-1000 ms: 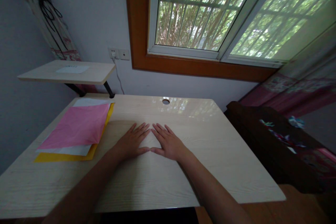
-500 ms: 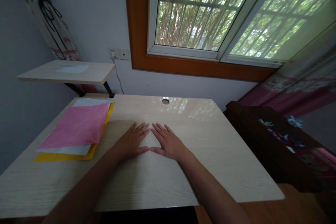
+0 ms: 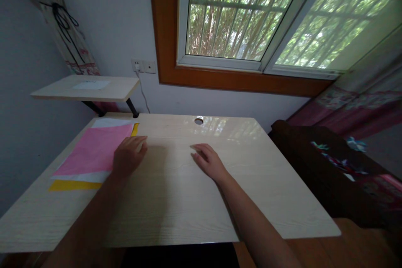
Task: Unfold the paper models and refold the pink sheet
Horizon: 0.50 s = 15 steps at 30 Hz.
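2 bare hands lie on the pale wooden desk [image 3: 176, 201]. No box, tray or other container shows on the desk; the only stack is 3 loose sheets at its left side: a pink sheet [image 3: 94, 150] on top, a white sheet [image 3: 108, 122] under it, and a yellow sheet [image 3: 73, 185] at the bottom, showing along the near edge and at the far right corner. The left hand [image 3: 127, 157] rests on the right edge of the pink sheet, fingers loosely curled and close together, gripping nothing. The right hand [image 3: 209, 161] lies palm down on bare wood, well apart from the sheets, fingers slightly bent and empty. A cable hole [image 3: 198, 121] sits near the desk's far edge.

0.5 s ago both hands lay flat with fingertips touching at mid-desk; since then the left has moved onto the paper and the right has shifted slightly right.
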### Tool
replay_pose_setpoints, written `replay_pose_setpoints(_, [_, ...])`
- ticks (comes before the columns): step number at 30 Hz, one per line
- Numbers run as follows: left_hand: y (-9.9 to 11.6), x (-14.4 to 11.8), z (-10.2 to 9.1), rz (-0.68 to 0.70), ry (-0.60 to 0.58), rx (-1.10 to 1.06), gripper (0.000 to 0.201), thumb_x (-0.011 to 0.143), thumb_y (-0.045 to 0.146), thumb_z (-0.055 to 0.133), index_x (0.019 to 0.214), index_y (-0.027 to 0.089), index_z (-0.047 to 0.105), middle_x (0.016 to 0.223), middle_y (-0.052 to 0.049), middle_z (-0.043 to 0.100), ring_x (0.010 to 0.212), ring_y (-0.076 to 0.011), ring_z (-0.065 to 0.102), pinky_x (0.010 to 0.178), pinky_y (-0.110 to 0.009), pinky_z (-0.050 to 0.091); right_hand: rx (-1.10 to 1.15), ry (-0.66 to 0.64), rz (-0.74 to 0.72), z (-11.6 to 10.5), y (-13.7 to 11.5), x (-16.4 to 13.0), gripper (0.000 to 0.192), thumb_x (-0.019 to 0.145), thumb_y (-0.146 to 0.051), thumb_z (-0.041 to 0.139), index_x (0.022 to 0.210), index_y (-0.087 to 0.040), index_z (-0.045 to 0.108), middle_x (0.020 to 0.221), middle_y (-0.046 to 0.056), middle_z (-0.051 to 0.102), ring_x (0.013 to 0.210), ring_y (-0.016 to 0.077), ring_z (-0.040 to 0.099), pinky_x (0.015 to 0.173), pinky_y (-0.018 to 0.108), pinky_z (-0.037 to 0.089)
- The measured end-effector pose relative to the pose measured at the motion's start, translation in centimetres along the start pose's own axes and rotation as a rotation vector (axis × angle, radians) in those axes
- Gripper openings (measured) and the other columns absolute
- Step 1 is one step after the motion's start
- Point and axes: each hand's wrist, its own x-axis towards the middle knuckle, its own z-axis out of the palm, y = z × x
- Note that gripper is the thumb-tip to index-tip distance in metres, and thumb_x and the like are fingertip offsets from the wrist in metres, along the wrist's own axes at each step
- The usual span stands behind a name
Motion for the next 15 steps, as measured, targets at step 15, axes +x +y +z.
replay_pose_setpoints(15, [-7.7, -1.9, 1.7, -0.377, -0.373, 0.273, 0.075, 0.098, 0.052, 0.033, 0.155, 0.003, 0.030, 0.164, -0.024, 0.026, 0.153, -0.0384, 0.022, 0.117, -0.067, 0.024, 0.021, -0.070, 0.035, 0.0, 0.0, 0.0, 0.029, 0.100, -0.041, 0.053, 0.116, -0.026, 0.072, 0.110, 0.006, 0.074, 0.105, 0.0222, 0.066, 0.097, 0.040, 0.053])
